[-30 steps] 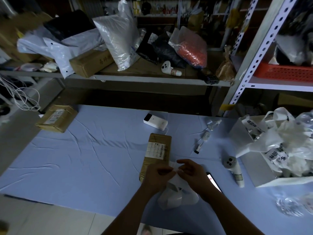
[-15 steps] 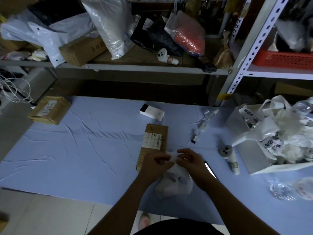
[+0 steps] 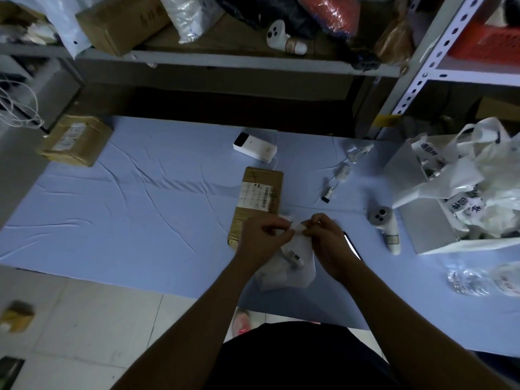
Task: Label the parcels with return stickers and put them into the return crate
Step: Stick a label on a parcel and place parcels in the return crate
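White bags point(image 3: 461, 204) in the crate bear stickers reading 退回件; parcel label point(image 3: 256, 197) unreadable.

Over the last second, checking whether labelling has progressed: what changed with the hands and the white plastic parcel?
Little. Both hands, left hand and right hand, still pinch the top edge of the white plastic parcel, fingers slightly shifted. The brown cardboard parcel on the blue cloth stayed put.

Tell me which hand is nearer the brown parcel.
Left. The left hand overlaps the brown parcel's near right corner; the right hand is off to its right, across the white bag both hands pinch.
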`<state>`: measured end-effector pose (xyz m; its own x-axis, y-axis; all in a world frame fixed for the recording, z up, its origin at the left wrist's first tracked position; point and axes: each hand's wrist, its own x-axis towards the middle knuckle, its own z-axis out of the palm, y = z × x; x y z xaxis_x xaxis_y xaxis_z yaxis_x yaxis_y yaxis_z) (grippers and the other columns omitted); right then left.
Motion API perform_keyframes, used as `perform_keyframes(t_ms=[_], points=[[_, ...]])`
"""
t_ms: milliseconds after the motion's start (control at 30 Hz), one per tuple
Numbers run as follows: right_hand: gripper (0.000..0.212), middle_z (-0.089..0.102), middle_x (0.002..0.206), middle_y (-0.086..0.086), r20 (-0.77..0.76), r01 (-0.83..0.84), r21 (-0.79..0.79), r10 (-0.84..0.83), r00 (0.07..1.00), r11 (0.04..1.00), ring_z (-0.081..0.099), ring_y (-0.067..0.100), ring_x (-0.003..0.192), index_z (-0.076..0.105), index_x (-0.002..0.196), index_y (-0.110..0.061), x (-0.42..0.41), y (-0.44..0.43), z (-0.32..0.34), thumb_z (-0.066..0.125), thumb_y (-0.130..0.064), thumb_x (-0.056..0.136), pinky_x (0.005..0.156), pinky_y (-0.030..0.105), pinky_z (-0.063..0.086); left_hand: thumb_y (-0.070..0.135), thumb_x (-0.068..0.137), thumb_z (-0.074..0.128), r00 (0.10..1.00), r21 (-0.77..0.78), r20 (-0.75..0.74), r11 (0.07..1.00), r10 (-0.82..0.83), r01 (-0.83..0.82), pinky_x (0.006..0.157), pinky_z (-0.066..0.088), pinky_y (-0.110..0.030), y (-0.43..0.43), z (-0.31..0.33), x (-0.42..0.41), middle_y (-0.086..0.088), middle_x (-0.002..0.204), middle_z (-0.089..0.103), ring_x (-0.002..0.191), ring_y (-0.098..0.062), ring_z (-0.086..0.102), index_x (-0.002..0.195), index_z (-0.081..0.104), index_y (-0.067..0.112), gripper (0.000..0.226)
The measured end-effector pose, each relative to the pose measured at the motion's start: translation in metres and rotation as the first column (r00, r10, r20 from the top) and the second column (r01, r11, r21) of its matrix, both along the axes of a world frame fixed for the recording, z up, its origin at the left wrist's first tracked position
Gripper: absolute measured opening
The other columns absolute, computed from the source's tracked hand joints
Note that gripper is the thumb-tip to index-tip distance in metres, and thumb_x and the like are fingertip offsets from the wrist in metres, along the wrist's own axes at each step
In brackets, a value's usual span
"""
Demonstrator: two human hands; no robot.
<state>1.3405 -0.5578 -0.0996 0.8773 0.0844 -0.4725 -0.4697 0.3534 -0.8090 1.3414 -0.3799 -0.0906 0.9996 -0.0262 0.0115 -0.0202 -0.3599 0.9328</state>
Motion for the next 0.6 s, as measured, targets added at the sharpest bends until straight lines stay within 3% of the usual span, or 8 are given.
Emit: perform_keyframes(t_ms=[100,233,333,433,467,533,567,600], points=[[0.031,0.058,0.095,0.021,0.0,-0.015,-0.034,0.015,1.0,0.999,0.057,0.031,0.093,0.052,0.083,-0.011,-0.001,0.001,0.002,0.049,0.02,0.086,0.078,0.034,0.051,0.005,0.076,0.084,0.999,-0.011,-0.045,1.0,0.02,-0.021,0.081,0.06,-0.028,0.001,0.002,-0.001,0.024,0.078,0.073,0.082,-0.005,0.072,0.094,0.078,0.027,0.03],[0.031,0.061,0.088,0.014,-0.003,-0.048,-0.089,0.048,0.999,0.995,0.059,0.028,0.091,0.05,0.082,-0.012,-0.001,0.001,0.001,0.051,0.019,0.086,0.079,0.034,0.051,0.007,0.082,0.078,0.996,0.028,-0.081,0.999,0.046,-0.043,0.075,0.059,-0.028,0.0,0.002,0.0,0.009,0.079,0.076,0.077,-0.009,0.071,0.089,0.081,0.021,0.016],[0.027,0.062,0.09,0.016,-0.061,0.001,-0.205,-0.014,0.998,0.979,0.061,0.03,0.091,0.056,0.083,-0.011,-0.003,-0.005,-0.003,0.056,0.015,0.086,0.075,0.035,0.052,0.01,0.087,0.074,0.979,0.067,-0.103,0.983,0.177,-0.17,0.067,0.054,-0.018,-0.001,0.004,0.003,0.009,0.077,0.071,0.071,0.0,0.065,0.085,0.08,0.014,0.008],[0.016,0.065,0.093,0.01,-0.116,-0.01,-0.566,-0.068,0.991,0.824,0.059,0.027,0.086,0.065,0.093,-0.014,-0.005,-0.015,-0.009,0.062,0.002,0.089,0.069,0.032,0.048,0.017,0.09,0.071,0.914,0.048,-0.125,0.922,0.387,-0.384,0.068,0.059,-0.023,0.004,0.005,0.01,0.006,0.084,0.073,0.078,-0.008,0.069,0.084,0.076,0.018,0.009],[0.013,0.067,0.101,0.008,-0.11,-0.053,-0.706,-0.036,0.993,0.707,0.061,0.025,0.088,0.067,0.1,-0.015,-0.005,-0.015,-0.011,0.066,-0.008,0.089,0.072,0.032,0.049,0.018,0.09,0.071,0.901,0.047,-0.106,0.907,0.42,-0.417,0.07,0.061,-0.028,0.009,0.003,0.012,0.004,0.087,0.074,0.081,-0.012,0.071,0.085,0.077,0.018,0.007],[0.028,0.067,0.11,0.005,-0.041,-0.056,-0.878,0.041,0.998,0.475,0.064,0.023,0.096,0.071,0.11,-0.021,-0.003,-0.011,-0.011,0.071,-0.032,0.084,0.081,0.034,0.055,0.016,0.091,0.071,0.893,0.07,-0.027,0.892,0.449,-0.446,0.071,0.063,-0.033,0.015,0.0,0.012,0.0,0.091,0.075,0.082,-0.013,0.072,0.088,0.076,0.013,0.007],[0.031,0.069,0.109,0.003,0.001,-0.031,-0.881,0.067,0.998,0.472,0.066,0.022,0.096,0.071,0.111,-0.022,0.0,-0.005,-0.005,0.072,-0.038,0.085,0.08,0.034,0.056,0.017,0.092,0.071,0.894,0.101,0.087,0.889,0.439,-0.446,0.069,0.063,-0.034,0.017,-0.001,0.012,-0.004,0.09,0.075,0.082,-0.014,0.072,0.088,0.076,0.008,0.011],[0.03,0.071,0.104,0.001,0.024,-0.023,-0.824,0.076,0.997,0.566,0.069,0.018,0.091,0.071,0.113,-0.02,0.005,0.004,0.006,0.071,-0.038,0.089,0.076,0.031,0.057,0.021,0.094,0.069,0.885,0.158,0.255,0.886,0.39,-0.436,0.066,0.062,-0.034,0.019,0.001,0.012,-0.009,0.089,0.075,0.082,-0.016,0.071,0.088,0.075,0.003,0.02]])
